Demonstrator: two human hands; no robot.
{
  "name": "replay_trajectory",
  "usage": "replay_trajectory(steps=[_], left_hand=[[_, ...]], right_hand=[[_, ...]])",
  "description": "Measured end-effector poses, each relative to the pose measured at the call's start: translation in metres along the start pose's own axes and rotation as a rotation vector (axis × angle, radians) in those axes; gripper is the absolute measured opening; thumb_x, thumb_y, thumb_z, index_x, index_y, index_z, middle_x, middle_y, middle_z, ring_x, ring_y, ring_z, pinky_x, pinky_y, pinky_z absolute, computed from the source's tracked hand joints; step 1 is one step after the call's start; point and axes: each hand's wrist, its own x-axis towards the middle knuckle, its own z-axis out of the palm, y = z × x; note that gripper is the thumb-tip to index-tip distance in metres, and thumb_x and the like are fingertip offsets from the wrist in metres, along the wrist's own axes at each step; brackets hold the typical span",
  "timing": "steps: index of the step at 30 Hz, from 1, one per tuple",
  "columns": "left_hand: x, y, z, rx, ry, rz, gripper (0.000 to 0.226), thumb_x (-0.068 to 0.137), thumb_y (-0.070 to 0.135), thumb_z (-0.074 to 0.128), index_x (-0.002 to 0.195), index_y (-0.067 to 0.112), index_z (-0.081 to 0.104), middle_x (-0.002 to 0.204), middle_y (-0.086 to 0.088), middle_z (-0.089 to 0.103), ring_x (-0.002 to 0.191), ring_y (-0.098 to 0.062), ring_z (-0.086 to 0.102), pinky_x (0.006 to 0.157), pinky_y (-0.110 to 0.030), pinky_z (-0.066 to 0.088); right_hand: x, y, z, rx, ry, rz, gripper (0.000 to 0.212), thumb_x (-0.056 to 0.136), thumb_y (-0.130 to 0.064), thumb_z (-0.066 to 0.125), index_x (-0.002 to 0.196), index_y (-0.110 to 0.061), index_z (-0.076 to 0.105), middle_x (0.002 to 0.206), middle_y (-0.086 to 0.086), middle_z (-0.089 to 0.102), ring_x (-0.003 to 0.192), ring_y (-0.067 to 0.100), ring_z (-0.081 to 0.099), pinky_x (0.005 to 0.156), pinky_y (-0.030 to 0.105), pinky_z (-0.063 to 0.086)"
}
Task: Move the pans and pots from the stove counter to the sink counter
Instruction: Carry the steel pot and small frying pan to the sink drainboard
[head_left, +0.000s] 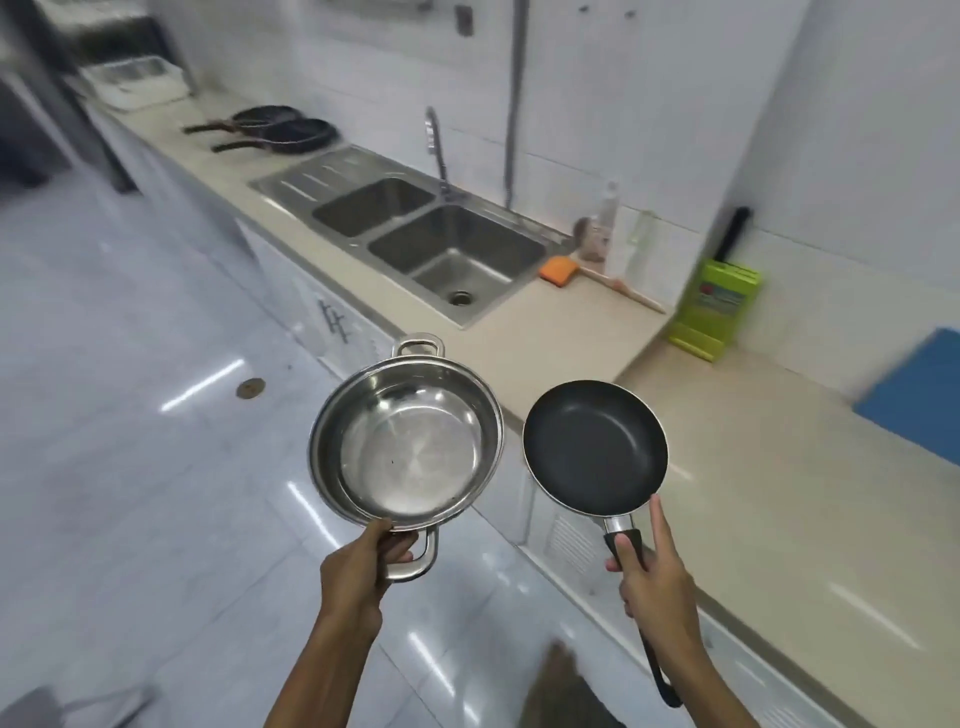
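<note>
A white-tiled kitchen is seen from above, with a pale counter (545, 332) running from 10 o'clock at the far end down to 4 o'clock nearby, above a glossy tiled floor (130, 467). A steel double sink (415, 234) is set into the counter at 12 o'clock, with a tap (436, 150) behind it. Two dark pans (283, 130) are laid side by side on the counter at 11 o'clock, beyond the sink, handles towards the floor. An orange sponge (558, 270) and a brush (618, 283) are placed just right of the sink, a green knife block (717, 306) at 2 o'clock, and a blue board (919, 400) at 3 o'clock.

In the foreground, a steel pot (408, 452) is held over the floor by the left hand (358, 566), whose fingers are curled round its near loop handle. Just beside it at 5 o'clock, a black frying pan (595, 449) is held above the counter edge by the right hand (657, 582); its handle is gripped, with the forefinger stretched out towards the pan's rim. Pot and pan are not touching.
</note>
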Motion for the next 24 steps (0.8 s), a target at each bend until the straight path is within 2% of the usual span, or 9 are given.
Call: replay_trajectory(steps=[3,6,9,11,15,18,24], left_hand=[[0.040,0.042,-0.033,-0.060,0.069,0.033,0.017,0.084,0.007,0.072,0.095,-0.007,0.073,0.088,-0.022,0.080,0.085,-0.030,0.079,0.070,-0.037,0.056],[0.088,0.086,-0.059,-0.106,0.132,0.064,0.015,0.086,0.006,0.071,0.093,-0.007,0.074,0.086,-0.022,0.080,0.082,-0.028,0.080,0.066,-0.034,0.056],[0.141,0.135,-0.077,-0.137,0.173,0.086,0.013,0.085,0.007,0.072,0.089,-0.005,0.075,0.083,-0.020,0.080,0.080,-0.027,0.080,0.067,-0.035,0.055],[0.181,0.170,-0.088,-0.145,0.205,0.082,0.013,0.084,0.007,0.073,0.088,-0.005,0.075,0.083,-0.020,0.080,0.079,-0.027,0.080,0.067,-0.035,0.055],[0.249,0.239,-0.108,-0.138,0.240,0.067,0.016,0.081,0.011,0.075,0.086,-0.004,0.076,0.084,-0.020,0.080,0.077,-0.028,0.080,0.068,-0.036,0.056],[0.300,0.284,-0.123,-0.153,0.266,0.065,0.016,0.082,0.010,0.074,0.087,-0.005,0.076,0.083,-0.020,0.080,0.077,-0.027,0.080,0.062,-0.033,0.056],[0.409,0.351,-0.150,-0.147,0.285,0.026,0.017,0.084,0.009,0.072,0.087,-0.007,0.076,0.082,-0.020,0.080,0.069,-0.028,0.079,0.062,-0.035,0.058]], right_hand=[[0.035,-0.040,0.062,-0.016,-0.075,-0.061,0.070,0.100,-0.036,0.056,0.141,-0.074,0.014,0.073,-0.005,0.076,0.044,0.013,0.054,0.052,0.038,0.051],[0.080,-0.081,0.133,-0.036,-0.147,-0.111,0.070,0.100,-0.035,0.057,0.144,-0.071,0.015,0.074,-0.001,0.076,0.050,0.019,0.057,0.055,0.041,0.052],[0.123,-0.125,0.205,-0.014,-0.211,-0.148,0.070,0.102,-0.032,0.056,0.146,-0.068,0.016,0.078,0.007,0.075,0.052,0.022,0.057,0.049,0.035,0.049],[0.154,-0.153,0.256,-0.035,-0.251,-0.156,0.069,0.102,-0.032,0.055,0.148,-0.065,0.015,0.078,0.007,0.075,0.048,0.019,0.055,0.046,0.032,0.048],[0.208,-0.219,0.347,-0.021,-0.285,-0.171,0.068,0.102,-0.037,0.055,0.150,-0.062,0.014,0.076,0.005,0.075,0.044,0.015,0.056,0.045,0.033,0.050],[0.248,-0.266,0.407,-0.034,-0.313,-0.165,0.067,0.101,-0.035,0.056,0.151,-0.059,0.018,0.076,0.004,0.075,0.047,0.017,0.057,0.044,0.033,0.051],[0.321,-0.336,0.516,-0.013,-0.314,-0.136,0.068,0.101,-0.033,0.057,0.152,-0.057,0.019,0.079,0.009,0.076,0.051,0.020,0.057,0.046,0.034,0.049]])
